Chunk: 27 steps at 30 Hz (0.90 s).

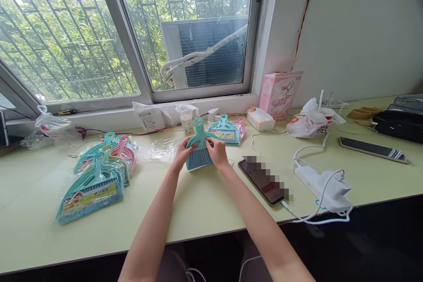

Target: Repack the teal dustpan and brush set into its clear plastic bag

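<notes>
At left, we are seeing wrapped packs (95, 196) overlapping on the yellow tabletop (145, 220), with clear wrap (160, 150) lying crumpled farther right. At centre, our left hand (181, 155) is clasping the left side of a teal dustpan (200, 140), a brush (200, 159) nesting in it, bristles facing us. The dustpan is standing between both grips, neither hand being nearer; its long axis is running from the looped handle, pointing windowward, down to the broad lip on our side. Our right hand (217, 152) is pinching its upper right side. We cannot tell whether the lip is touching the tabletop. A teal pack (228, 134) is lying just beyond the right hand, and a phone (262, 183) is sitting beside the right forearm, narrowing that side. The wider stretch is lying leftward, toward the packs, while the near edge is passing beneath our forearms.
</notes>
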Tool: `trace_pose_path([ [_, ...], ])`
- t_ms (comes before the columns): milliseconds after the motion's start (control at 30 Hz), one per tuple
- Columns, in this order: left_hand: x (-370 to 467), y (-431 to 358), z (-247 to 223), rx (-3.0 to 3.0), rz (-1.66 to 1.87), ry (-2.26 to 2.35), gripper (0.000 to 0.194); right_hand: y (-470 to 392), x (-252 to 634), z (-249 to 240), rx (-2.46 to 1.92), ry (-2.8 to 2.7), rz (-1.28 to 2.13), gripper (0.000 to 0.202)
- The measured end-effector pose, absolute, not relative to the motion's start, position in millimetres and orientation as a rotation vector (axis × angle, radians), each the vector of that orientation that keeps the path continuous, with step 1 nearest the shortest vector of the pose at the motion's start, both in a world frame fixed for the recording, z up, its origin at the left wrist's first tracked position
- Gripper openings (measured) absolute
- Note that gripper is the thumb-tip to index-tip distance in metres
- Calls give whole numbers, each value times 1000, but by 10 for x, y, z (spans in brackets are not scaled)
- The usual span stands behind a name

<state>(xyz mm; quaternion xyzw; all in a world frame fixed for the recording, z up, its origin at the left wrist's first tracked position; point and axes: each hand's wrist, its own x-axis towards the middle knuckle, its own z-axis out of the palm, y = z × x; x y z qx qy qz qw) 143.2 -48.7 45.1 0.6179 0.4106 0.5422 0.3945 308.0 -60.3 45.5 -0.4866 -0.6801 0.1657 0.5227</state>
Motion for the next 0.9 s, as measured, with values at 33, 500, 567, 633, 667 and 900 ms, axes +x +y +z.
trace_pose_path([
  [33,1412,-476,441,1558,1403,1049,60,-601,3076,444,-1132,-1637,387,23],
  [500,1341,-447,364,1355,1425,1140,62,-603,3143,386,-1511,-1752,-61,12],
  [567,1296,-430,383,1319,1431,1139,65,-608,3146,387,-1484,-1770,-78,14],
  [633,1190,-407,420,1327,1456,1181,67,-614,3176,408,-1422,-1782,-86,19],
  [667,1115,-394,440,1363,1470,1242,65,-615,3204,425,-1396,-1776,-83,22],
  [900,577,-351,419,1734,1313,2068,27,-533,3552,503,-1598,-1708,-61,26],
])
